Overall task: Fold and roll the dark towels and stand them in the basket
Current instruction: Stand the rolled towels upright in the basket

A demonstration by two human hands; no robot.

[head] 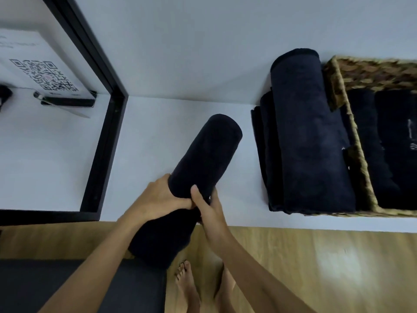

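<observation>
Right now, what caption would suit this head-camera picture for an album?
Both hands, left and right, grip a rolled dark towel over the white counter, beside a woven basket.

Matt dark terry-cloth rolled towel (203, 159), rough woven wicker basket (358, 136), smooth white shelf (171, 82), glossy wood floor (327, 263)

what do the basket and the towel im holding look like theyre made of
The basket looks like woven natural fibre, perhaps seagrass or wicker: tan and brown strands plaited along its rim and wall, matte. The rolled towel, gripped by the left hand and right hand, looks like soft terry or plush cloth: dark navy to black, fuzzy and without shine.
</observation>
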